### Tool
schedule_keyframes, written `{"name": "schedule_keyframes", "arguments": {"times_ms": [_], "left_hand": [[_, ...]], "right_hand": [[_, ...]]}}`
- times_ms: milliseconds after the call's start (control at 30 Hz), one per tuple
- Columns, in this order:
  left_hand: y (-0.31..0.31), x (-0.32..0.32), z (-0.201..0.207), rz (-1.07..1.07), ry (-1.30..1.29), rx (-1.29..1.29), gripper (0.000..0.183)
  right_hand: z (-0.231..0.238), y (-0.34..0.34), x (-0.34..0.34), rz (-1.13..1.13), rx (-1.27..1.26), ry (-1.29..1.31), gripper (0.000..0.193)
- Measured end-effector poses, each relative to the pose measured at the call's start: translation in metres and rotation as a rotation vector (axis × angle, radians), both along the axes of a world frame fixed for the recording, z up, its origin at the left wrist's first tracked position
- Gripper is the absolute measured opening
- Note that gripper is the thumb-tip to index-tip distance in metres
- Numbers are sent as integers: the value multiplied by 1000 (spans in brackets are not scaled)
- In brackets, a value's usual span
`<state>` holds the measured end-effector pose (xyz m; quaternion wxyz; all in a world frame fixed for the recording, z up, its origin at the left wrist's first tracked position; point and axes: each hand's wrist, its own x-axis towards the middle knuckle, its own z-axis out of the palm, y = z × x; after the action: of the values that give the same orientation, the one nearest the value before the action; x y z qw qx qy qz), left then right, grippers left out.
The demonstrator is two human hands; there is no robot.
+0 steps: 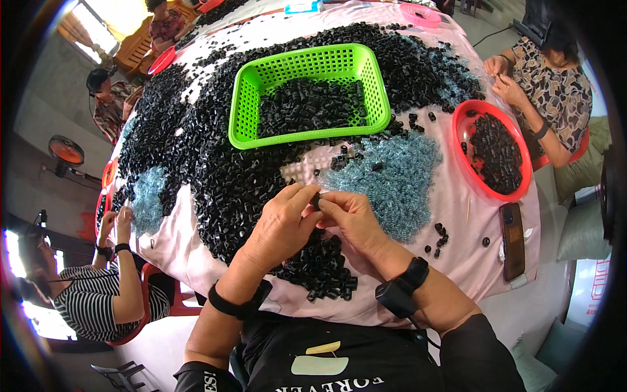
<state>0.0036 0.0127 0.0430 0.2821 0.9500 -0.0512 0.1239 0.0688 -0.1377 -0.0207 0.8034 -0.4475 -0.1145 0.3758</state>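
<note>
Black material, perhaps plastic, makes up the small piece (316, 200) held near the centre of the frame, above the pink-covered tabletop (457, 274). The left hand (281, 223) and right hand (353, 221) both have their grip pinched on it, fingertips meeting from either side, probably because so tiny a part needs steadying from two directions. The black heap (228, 202) and pale blue heap (398, 186) spread beside and beyond the hands, likely to keep reaches short. The piece looks dark and stubby; fingers hide its finer shape.
</note>
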Motion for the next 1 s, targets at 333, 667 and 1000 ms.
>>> {"name": "schedule_keyframes", "arguments": {"times_ms": [333,667,1000], "left_hand": [[0,3,-6,70,-24,-150,14],[-6,5,-15,151,-54,-121,11],[-2,2,-15,108,-39,-88,12]], "right_hand": [[-7,1,3,36,-14,-76,21],[-12,4,-1,-37,-18,-146,20],[-7,3,-1,-13,-65,-102,20]]}}
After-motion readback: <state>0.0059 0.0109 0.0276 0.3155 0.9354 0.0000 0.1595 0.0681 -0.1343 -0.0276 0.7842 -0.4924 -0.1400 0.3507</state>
